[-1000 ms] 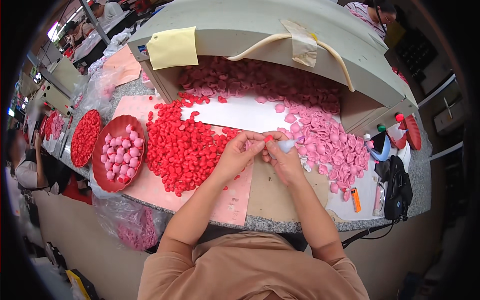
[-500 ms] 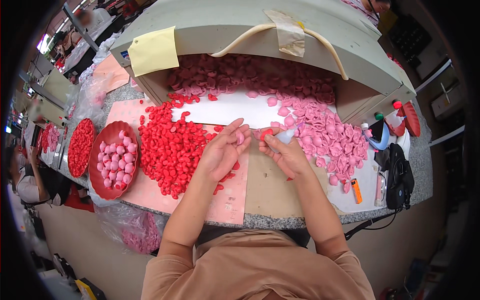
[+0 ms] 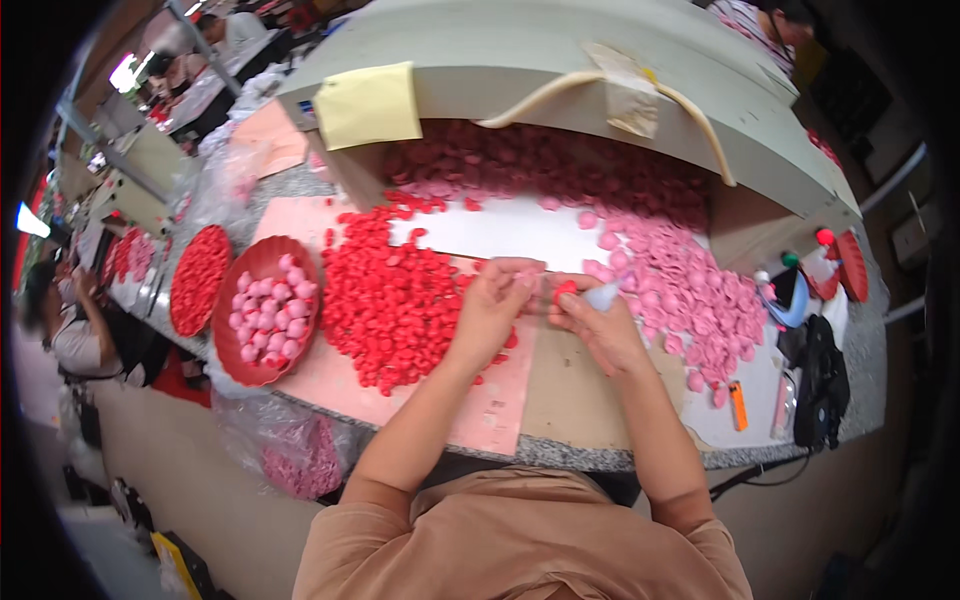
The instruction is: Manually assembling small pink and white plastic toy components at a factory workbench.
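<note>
Above the front middle of the table my two hands nearly meet. My left hand is closed, fingertips pinching a small pink piece, partly hidden and blurred. In my right hand are a small red piece, held at the fingertips, and a pale translucent squeeze bottle with its tip pointing up and right. Left of my hands spreads a heap of small red pieces. To their right lies a pile of thin pink pieces, some of them rounded.
A red scalloped tray holds pink-and-red pieces; beside it is a tray of red pieces. A grey cabinet overhangs the back. An orange lighter, black pouch and blue container lie right. Other people sit nearby.
The left hand, palm up and open under a pink piece before, has closed to a pinch on it. The right hand still holds the red piece and bottle. The whole view has shifted.
</note>
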{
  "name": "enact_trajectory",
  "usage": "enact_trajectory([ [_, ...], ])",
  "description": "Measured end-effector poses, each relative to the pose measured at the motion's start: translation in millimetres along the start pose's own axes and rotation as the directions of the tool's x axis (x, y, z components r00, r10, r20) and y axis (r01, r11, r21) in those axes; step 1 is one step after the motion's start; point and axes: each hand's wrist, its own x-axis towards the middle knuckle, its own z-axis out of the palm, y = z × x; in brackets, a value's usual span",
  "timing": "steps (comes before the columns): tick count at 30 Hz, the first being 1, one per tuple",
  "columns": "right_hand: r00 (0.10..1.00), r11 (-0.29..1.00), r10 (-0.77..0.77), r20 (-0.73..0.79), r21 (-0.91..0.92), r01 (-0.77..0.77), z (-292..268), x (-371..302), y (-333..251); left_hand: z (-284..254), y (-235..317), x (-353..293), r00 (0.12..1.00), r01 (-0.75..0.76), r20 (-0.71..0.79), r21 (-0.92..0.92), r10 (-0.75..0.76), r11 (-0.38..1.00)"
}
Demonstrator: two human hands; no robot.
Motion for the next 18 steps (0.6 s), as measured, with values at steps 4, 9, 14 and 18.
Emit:
enact_trajectory([
  [4, 0.998, 0.999, -0.034, -0.055, -0.028, 0.032, 2.0, -3.3, -3.6, -6.4, -5.1, 1.9, 0.987, -0.157, 0.049, 0.385, 0.150, 0.910],
  [9, 1.000, 0.998, -0.009, -0.005, -0.063, 0.009, 2.7, -4.1, -6.4, -3.0, -3.3, -1.2, 0.999, -0.041, 0.022, 0.023, 0.041, 0.999],
  [14, 0.999, 0.998, -0.015, -0.049, -0.068, 0.012, 3.2, -7.1, -12.3, 0.8, 2.0, -0.7, 0.999, 0.032, 0.038, 0.086, -0.036, 0.996],
  [18, 0.997, 0.988, -0.044, -0.066, -0.149, 0.034, -0.5, -5.6, -12.8, 7.9, -4.8, 2.6, 0.998, -0.055, -0.023, -0.107, 0.053, 0.993],
])
